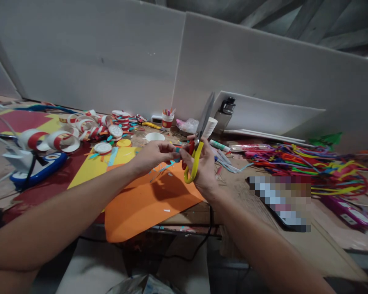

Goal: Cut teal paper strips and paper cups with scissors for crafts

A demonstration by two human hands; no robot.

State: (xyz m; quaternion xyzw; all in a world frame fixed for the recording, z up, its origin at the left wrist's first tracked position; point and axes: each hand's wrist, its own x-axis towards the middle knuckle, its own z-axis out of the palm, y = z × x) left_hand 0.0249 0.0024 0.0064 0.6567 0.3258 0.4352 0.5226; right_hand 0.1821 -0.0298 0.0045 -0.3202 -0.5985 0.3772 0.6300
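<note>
My right hand [205, 168] grips a pair of scissors [199, 139] with yellow and red handles, their grey blades pointing up and away. My left hand [155, 155] pinches a small teal paper piece [178, 150] right beside the scissor handles. Both hands hover over an orange paper sheet [147, 204] that overhangs the table's front edge. Thin teal strips [168, 165] lie on the orange sheet under my hands.
Cut red-and-white paper cups [61, 139] and lids litter the left. A yellow sheet [92, 167] lies beside the orange one. A heap of coloured pipe cleaners [319, 167] fills the right. A dark bottle [225, 114], white cups [209, 126] and white boards [263, 69] stand behind.
</note>
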